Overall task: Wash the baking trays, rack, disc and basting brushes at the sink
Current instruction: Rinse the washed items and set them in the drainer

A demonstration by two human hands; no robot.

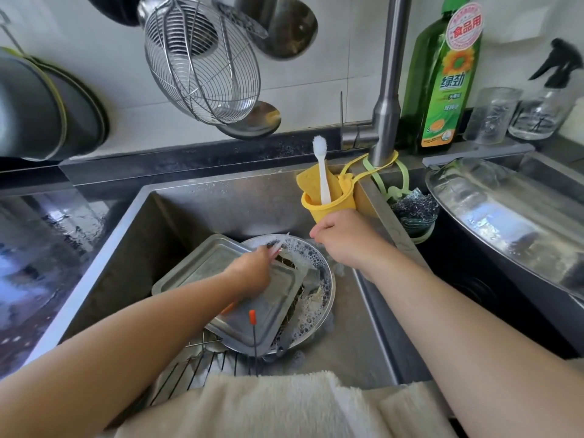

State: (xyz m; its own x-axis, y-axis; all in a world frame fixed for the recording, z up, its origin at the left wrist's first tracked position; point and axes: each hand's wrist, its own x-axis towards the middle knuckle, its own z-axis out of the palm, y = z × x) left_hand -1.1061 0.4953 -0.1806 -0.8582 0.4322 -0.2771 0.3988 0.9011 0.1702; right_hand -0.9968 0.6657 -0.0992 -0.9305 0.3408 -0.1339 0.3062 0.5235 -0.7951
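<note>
Two bare arms are reaching into a steel sink (196,210). The left hand (252,273) is resting on a rectangular baking tray (252,314), fingers pinching something pale and blurred. The tray is lying tilted over a soapy round disc (316,298). A wire rack (202,358) is sitting at the sink's near edge. The right hand (344,238) is hovering curled by the far right corner; its grip is unclear.
</note>
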